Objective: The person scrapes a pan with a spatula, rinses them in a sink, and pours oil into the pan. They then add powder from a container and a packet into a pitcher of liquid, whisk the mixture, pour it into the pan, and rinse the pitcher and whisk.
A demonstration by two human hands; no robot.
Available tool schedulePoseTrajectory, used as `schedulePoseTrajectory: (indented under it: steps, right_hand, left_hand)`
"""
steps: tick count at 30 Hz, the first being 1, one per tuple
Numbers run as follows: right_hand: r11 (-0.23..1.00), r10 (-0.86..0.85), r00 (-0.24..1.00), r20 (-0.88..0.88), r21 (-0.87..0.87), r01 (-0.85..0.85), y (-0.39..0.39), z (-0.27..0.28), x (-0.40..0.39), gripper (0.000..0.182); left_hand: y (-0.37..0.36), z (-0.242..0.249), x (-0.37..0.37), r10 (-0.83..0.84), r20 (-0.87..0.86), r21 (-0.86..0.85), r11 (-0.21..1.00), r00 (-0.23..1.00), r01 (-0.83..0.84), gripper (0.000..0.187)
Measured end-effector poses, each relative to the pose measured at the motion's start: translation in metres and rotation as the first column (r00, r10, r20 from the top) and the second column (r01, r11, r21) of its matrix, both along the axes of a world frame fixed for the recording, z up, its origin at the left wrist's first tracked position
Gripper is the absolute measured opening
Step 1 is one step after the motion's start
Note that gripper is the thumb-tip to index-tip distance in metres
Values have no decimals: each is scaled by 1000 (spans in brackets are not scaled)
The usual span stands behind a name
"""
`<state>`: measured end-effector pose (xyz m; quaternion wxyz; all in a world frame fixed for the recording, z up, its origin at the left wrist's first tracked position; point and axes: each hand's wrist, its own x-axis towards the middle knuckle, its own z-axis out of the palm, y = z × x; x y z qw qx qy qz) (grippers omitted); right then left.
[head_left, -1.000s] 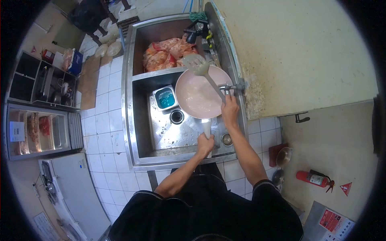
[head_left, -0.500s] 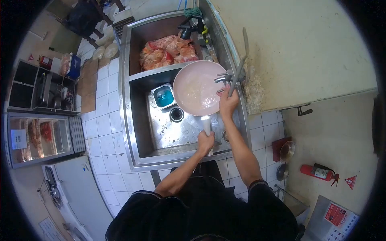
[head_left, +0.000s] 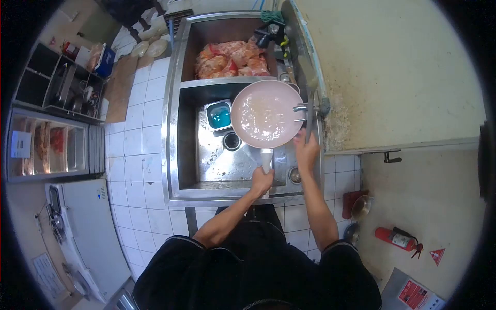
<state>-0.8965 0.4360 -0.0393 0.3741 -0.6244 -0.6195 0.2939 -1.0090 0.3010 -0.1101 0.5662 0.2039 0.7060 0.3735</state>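
Observation:
A round pink frying pan (head_left: 261, 116) with a wet, shiny inside is held over the near sink basin (head_left: 217, 168). My left hand (head_left: 262, 181) is closed around its white handle (head_left: 266, 161). At the pan's right edge is a metal tap (head_left: 301, 108), overlapping the rim in this view. My right hand (head_left: 307, 150) is just below the tap, fingers curled at the lower end of a long, thin grey piece (head_left: 309, 121), whose kind does not show. Left of the pan, a square metal container (head_left: 207, 118) holds blue liquid (head_left: 220, 117).
Raw meat in plastic (head_left: 230, 59) fills part of the far basin. A dark round drain (head_left: 232, 141) lies near the blue liquid. The wall (head_left: 392, 77) bounds the sink on the right. A fire extinguisher (head_left: 398, 239) is at lower right, a white appliance (head_left: 90, 227) at left.
My right hand has moved down and back from the tap, along with the grey piece. The pan has shifted slightly left relative to the tap. My left hand keeps the handle.

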Motion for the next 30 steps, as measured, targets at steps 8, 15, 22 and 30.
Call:
schedulePoseTrajectory:
  steps: [8,15,22,30]
  right_hand:
    - [998,62,977,-206,-8,-65,-71,37,-4,25]
    - [990,70,979,-191,-107,-91,-96,32,-8,28]
    - [983,94,979,-182,-140,-120,-114,28,-14,27]
    - [976,109,968,-225,-160,-147,-130,42,-27,25]
  left_hand:
    - [-31,-5,-49,-27,90,-27,999,996,30,28]
    - [-60,8,-82,-14,285,-65,997,958,33,26]
    - [-74,15,-91,93,632,-147,989,770,1,16]
    - [-87,-1,-87,271,900,-288,958,342,-1,20]
